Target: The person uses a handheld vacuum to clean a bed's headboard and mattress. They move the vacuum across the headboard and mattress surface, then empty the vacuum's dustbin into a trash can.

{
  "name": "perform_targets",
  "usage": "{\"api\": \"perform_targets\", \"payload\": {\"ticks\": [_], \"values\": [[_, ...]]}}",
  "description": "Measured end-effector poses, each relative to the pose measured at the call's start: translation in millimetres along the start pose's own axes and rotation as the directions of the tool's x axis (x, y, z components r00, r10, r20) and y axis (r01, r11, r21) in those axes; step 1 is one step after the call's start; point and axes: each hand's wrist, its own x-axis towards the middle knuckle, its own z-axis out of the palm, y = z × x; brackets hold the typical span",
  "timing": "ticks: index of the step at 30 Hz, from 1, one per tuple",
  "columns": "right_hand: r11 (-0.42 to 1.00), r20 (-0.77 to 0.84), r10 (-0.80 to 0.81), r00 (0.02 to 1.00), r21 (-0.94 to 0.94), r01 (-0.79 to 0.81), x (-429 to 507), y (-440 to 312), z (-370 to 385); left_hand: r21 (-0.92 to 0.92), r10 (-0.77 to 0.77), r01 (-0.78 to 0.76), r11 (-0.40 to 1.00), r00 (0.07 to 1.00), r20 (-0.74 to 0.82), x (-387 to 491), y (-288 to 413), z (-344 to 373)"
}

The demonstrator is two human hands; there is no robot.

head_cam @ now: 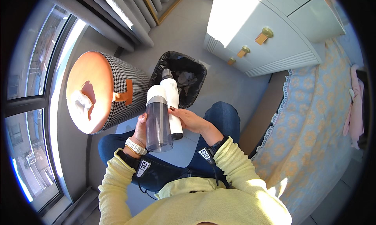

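My left hand (140, 132) grips a clear grey plastic container with a white end (158, 123), which looks like the dust cup of a handheld vacuum cleaner. My right hand (191, 120) is closed around a slim white device (173, 98) with a black base and a translucent grey nozzle at its far end. The two pieces lie side by side, close together; whether they touch is not clear. Both are above my lap, with the nozzle over the near left part of a waste bin (202, 81) lined with a black bag. Crumpled light waste lies inside the bin.
A round houndstooth stool (126, 69) with an orange top stands at the left, a white tissue on it, beside the window (26, 78). White drawers (282, 45) stand at the upper right. A bed with a floral cover (302, 116) is at the right. Grey curtains (117, 16) hang upper left.
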Motion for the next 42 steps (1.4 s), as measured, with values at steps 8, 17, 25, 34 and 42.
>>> {"api": "perform_targets", "payload": {"ticks": [8, 17, 25, 34, 42], "values": [[0.999, 0.132, 0.029, 0.991, 0.031, -0.034, 1, 13, 0, -0.057, -0.139, 0.147, 0.988, 0.982, 0.127, -7, -2, 1], [0.902, 0.076, 0.018, 0.997, -0.431, 0.016, 2, 12, -15, 0.068, -0.098, 0.095, 0.993, 0.994, 0.047, -2, -13, -8], [0.808, -0.024, -0.005, 1.000, -0.590, -0.010, -3, -14, -38, 0.247, -0.059, 0.080, 0.966, 0.994, -0.095, 0, -16, -8], [-0.015, -0.067, -0.412, 0.909, -0.997, -0.080, 17, -66, -65, 0.890, -0.086, 0.149, 0.431, 0.989, -0.123, -16, 29, 34], [-0.077, 0.020, -0.330, 0.944, -0.997, -0.006, 36, -67, -61, 0.837, -0.136, 0.142, 0.528, 0.987, -0.081, -14, 41, 38]]}}
